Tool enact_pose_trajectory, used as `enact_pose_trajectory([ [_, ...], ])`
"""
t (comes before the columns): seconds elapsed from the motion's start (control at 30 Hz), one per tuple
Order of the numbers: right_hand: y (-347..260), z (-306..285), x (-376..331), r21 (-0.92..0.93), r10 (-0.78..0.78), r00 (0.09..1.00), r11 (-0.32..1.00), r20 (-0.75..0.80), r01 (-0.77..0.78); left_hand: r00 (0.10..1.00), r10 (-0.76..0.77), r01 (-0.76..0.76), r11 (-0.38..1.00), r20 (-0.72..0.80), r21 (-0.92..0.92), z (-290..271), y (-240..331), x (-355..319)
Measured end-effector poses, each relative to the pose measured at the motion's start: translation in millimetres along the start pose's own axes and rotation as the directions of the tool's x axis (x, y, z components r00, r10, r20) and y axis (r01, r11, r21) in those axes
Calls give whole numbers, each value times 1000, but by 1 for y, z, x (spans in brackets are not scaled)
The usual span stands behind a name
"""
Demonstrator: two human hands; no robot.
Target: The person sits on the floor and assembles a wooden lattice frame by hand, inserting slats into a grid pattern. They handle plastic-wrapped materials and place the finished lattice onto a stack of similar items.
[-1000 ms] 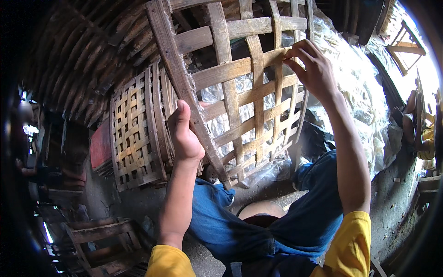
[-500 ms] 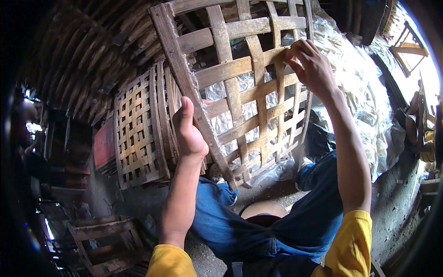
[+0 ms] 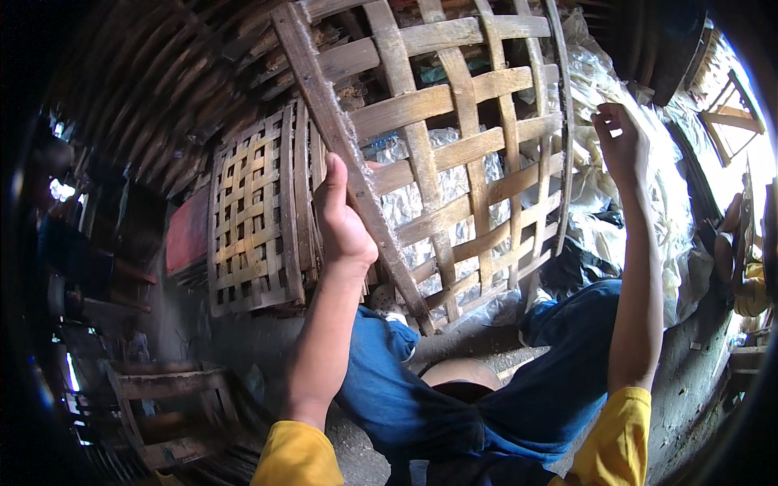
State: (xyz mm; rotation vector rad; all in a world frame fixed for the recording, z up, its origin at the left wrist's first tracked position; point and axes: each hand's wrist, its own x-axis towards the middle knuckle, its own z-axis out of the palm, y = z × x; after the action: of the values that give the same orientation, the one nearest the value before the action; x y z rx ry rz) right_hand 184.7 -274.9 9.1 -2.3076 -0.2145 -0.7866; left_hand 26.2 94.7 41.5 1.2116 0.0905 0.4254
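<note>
A woven bamboo rack [image 3: 421, 212] with a wooden frame stands tilted in front of me. It has pale crusty residue along its left frame bar. My left hand [image 3: 347, 217] grips that bar, thumb in front and fingers mostly hidden behind it. To the right of the rack, apart from it, is my right hand [image 3: 624, 147], raised with its fingers curled toward the thumb. Whatever is pinched there, if anything, is too small to make out. Behind the right hand lies a heap of whitish, crumpled plastic sheeting [image 3: 640, 243].
More woven racks [image 3: 247, 215] lean in a stack at the left, beside a red panel [image 3: 188, 231]. A wooden frame stand [image 3: 172, 413] sits at the lower left. Between my legs is a rounded tan object [image 3: 462, 373]. Another person's arm [image 3: 724, 255] shows at the far right.
My right hand has come off the rack's weave and moved right, away from its edge. My left hand keeps its hold on the frame, and the view has shifted slightly.
</note>
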Motion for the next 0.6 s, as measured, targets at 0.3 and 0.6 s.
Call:
enact_pose_trajectory([
  [0.3, -23, 28, -5, 278, 317, 906, 876, 281, -393, 999, -43, 42, 998, -10, -51, 3, -1, -1],
  [0.6, -27, 21, 0, 391, 317, 944, 861, 88, -326, 997, -80, 80, 996, -14, -34, -1, -11, 11],
])
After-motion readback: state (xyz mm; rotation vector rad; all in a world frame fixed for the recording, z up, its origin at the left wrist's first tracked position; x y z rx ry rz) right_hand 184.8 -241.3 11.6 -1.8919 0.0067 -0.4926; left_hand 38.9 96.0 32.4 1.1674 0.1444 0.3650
